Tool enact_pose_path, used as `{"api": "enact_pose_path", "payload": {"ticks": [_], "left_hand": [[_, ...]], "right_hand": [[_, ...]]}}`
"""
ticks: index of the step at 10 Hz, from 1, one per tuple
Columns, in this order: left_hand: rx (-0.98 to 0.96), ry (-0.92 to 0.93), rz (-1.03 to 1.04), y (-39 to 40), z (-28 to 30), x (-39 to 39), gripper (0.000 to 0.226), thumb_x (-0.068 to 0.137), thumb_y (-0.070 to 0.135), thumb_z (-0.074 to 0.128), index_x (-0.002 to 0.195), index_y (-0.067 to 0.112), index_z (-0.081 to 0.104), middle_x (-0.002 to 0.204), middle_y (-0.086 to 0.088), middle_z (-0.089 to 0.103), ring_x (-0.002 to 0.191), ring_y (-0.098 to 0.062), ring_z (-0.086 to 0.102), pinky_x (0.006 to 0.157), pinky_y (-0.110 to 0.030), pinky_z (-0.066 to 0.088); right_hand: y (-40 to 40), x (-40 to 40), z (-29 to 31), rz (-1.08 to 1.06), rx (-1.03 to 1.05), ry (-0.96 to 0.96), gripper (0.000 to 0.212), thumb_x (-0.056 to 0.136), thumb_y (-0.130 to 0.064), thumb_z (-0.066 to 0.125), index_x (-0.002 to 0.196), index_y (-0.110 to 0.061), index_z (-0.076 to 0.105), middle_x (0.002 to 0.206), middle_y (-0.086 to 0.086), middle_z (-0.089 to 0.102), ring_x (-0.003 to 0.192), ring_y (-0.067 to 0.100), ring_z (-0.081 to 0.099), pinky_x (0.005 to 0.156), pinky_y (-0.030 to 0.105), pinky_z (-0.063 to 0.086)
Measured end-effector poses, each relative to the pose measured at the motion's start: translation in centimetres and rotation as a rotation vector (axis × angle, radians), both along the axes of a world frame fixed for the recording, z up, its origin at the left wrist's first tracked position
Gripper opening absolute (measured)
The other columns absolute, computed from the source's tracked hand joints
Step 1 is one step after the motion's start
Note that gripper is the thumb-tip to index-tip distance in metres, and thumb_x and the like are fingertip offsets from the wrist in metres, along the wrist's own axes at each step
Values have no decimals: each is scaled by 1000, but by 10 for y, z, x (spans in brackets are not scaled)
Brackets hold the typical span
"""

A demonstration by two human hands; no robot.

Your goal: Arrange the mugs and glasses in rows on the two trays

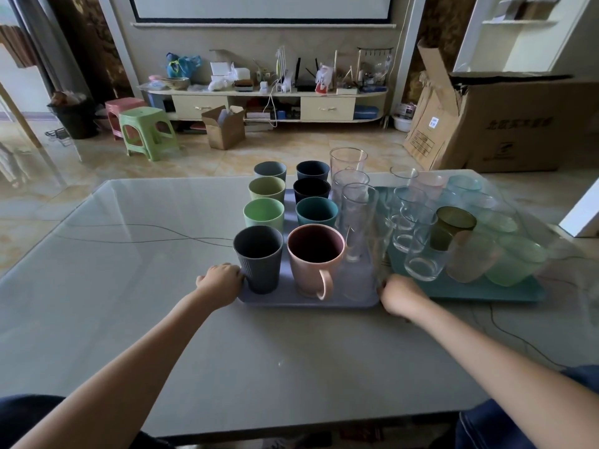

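Left hand (pixel 222 281) curled over the near left corner of the lavender tray (pixel 311 302), knuckles up, touching the tray edge just beside the dark grey mug (pixel 259 259). On that tray, two rows of mugs running away from the hands: left row dark grey, light green (pixel 264 214), olive green (pixel 267 188), grey-blue (pixel 270 170); next row pink mug (pixel 316 259) with its handle turned toward the near edge, then teal (pixel 317 211), black (pixel 311 190), navy (pixel 312 170). Third row along the tray's right side: tall clear glasses (pixel 356 218), upright, one behind another. Right hand (pixel 402 294) gripping the near right corner of the same tray, fingers tucked under and out of sight. Further right, touching or just beside the lavender tray, teal tray (pixel 505 294) on the table (pixel 129 270), carrying short clear tumblers (pixel 421 254), an olive-tinted glass (pixel 453 226), and frosted pink and green cups (pixel 515 257) packed close together.
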State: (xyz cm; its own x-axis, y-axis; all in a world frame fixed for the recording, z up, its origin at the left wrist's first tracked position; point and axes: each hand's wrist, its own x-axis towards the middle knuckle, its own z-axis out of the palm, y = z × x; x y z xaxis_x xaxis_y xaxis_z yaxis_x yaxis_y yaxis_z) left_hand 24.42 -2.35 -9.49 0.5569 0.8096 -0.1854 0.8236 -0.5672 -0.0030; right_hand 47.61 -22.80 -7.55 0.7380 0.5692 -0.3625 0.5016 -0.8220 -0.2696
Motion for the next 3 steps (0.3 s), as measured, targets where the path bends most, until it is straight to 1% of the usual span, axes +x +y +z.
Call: {"api": "enact_pose_path", "payload": {"ticks": [1,2,3], "left_hand": [[4,-17,-7,-1,2,2,28,95,13,37,113,10,59,121,-9,53,113,-27,50,83,-44,44],[-42,-48,-37,7,-1,0,28,95,14,37,110,10,60,120,-11,55,110,-30,53,89,-45,47],[-68,-70,-62,12,0,-6,27,95,14,35,104,5,60,114,-13,60,103,-30,56,87,-40,47]], "right_hand": [[-1,5,-3,-1,30,4,24,92,-10,45,110,-2,59,98,14,61,83,29,61,63,31,45],[-4,5,-1,54,40,5,24,91,-6,44,108,0,59,87,14,60,69,26,56,47,26,43],[-13,0,4,100,11,52,24,89,-1,36,103,0,56,65,9,59,45,21,52,35,23,38]]}}
